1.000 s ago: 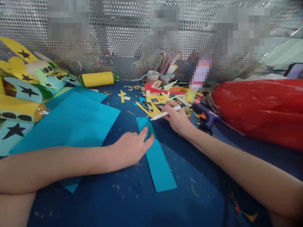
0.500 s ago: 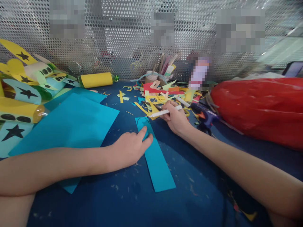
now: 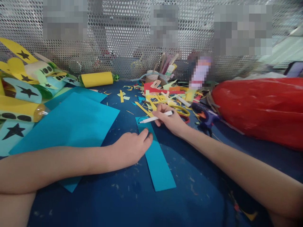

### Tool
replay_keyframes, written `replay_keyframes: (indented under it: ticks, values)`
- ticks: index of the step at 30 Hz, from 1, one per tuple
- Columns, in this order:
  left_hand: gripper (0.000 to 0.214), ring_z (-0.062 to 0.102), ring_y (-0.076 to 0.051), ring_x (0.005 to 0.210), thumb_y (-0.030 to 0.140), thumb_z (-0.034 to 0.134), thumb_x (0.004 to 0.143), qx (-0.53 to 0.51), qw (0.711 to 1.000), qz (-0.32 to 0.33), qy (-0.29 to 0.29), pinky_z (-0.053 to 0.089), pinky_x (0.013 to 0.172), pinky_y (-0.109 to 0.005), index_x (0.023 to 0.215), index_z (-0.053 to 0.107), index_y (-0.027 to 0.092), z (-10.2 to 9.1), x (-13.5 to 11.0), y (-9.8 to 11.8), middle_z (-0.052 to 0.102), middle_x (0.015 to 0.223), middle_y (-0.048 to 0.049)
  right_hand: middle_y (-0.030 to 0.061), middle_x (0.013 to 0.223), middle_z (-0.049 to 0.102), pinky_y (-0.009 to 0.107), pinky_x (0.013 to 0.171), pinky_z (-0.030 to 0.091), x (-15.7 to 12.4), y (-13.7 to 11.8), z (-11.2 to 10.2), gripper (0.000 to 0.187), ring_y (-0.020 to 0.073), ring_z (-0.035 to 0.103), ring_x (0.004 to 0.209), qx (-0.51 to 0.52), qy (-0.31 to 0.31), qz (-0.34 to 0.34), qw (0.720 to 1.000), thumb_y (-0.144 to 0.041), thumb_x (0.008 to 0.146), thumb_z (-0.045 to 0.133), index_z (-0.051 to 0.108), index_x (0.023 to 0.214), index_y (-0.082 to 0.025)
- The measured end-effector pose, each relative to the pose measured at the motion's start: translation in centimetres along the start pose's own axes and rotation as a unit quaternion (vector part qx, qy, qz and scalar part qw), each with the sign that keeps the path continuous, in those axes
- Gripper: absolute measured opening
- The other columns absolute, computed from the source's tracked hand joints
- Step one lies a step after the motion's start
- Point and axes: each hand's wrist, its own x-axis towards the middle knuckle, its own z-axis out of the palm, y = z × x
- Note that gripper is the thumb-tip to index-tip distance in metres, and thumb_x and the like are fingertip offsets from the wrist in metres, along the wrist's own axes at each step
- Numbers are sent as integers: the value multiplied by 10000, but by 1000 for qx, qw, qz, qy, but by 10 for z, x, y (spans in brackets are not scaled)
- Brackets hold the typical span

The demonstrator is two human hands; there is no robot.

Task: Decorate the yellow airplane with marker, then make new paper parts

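Unclenched, the grip of the left hand [image 3: 129, 149] lies flat, fingertips pinning the teal paper strip [image 3: 161, 170] to the tabletop [image 3: 196, 195]. Just right of it, the right hand [image 3: 172, 120] pinches a white marker [image 3: 155, 118], its tip at the strip's far end. Marking the strip seems to be the step in hand. A clean line calls for a firm hold-down.

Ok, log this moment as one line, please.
left hand: pressing narrow teal paper strip | right hand: holding white marker pen, tip at strip's far end | surface: dark blue table
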Motion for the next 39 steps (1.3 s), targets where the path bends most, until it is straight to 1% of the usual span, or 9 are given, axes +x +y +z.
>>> replay_keyframes:
  ticks: [11, 15, 18, 21, 24, 28, 31, 34, 39]
  values:
    - [656, 695, -210, 801, 124, 530, 795, 3, 1000, 3, -2, 552, 628, -307, 1426, 361, 59, 0, -1, 0, 445, 1445, -260, -81, 414, 532, 229, 446, 255, 0, 0, 1, 327, 65, 394, 396, 4, -20, -2, 1000, -349, 829, 663, 429, 641, -220]
    - [647, 695, -215, 783, 132, 538, 797, 4, 1000, 3, 15, 553, 613, -318, 1416, 368, 58, 2, -1, 0, 460, 1430, -260, -73, 418, 533, 229, 447, 254, 0, -1, 1, 335, 69, 394, 396, 0, -22, -4, 1000, -367, 827, 664, 429, 639, -220]
    - [634, 696, -217, 781, 132, 537, 800, 4, 1000, 2, 13, 555, 617, -324, 1410, 379, 57, 2, -1, 0, 464, 1428, -258, -70, 406, 519, 228, 438, 240, 0, -1, 1, 338, 68, 378, 388, -4, -18, 5, 1000, -361, 816, 668, 425, 628, -220]
    - [629, 697, -217, 798, 128, 526, 804, 3, 1000, 2, 10, 555, 624, -320, 1413, 382, 58, 1, -1, 0, 447, 1443, -259, -80, 378, 469, 229, 422, 222, 1, 1, -1, 316, 64, 349, 364, 15, 15, 8, 1000, -292, 801, 647, 412, 602, -221]
    - [626, 696, -213, 799, 126, 520, 805, 3, 1000, 0, 14, 554, 622, -316, 1414, 386, 65, 1, -1, -1, 443, 1449, -254, -91, 364, 403, 235, 399, 191, 3, 5, -3, 305, 56, 305, 333, 37, 70, -7, 997, -230, 767, 620, 393, 564, -222]
    - [633, 693, -211, 794, 137, 538, 805, 4, 1000, 0, 11, 547, 617, -315, 1416, 386, 68, 1, -1, 0, 443, 1449, -251, -84, 364, 330, 252, 368, 144, 5, 9, -6, 368, 58, 243, 317, 19, 156, -19, 987, -239, 750, 612, 332, 512, -231]
    - [639, 692, -208, 786, 146, 544, 808, 5, 1000, 0, 13, 541, 607, -313, 1421, 383, 71, 2, -1, 0, 431, 1460, -249, -76, 372, 301, 259, 361, 162, 6, 10, -7, 385, 68, 246, 324, 6, 202, -28, 979, -234, 755, 597, 303, 506, -235]
    - [632, 694, -212, 782, 135, 528, 808, 3, 1000, 3, 20, 544, 606, -322, 1419, 387, 63, 3, -1, 0, 430, 1460, -252, -72, 388, 295, 263, 360, 185, 6, 11, -8, 385, 69, 247, 329, 9, 218, -32, 975, -219, 757, 584, 296, 503, -233]
    - [650, 696, -213, 786, 112, 524, 792, 6, 1000, 3, 12, 548, 608, -319, 1425, 385, 61, 2, -1, 0, 429, 1461, -253, -70, 399, 289, 256, 352, 166, 7, 12, -9, 371, 68, 245, 336, 17, 219, -21, 975, -206, 737, 587, 302, 501, -231]
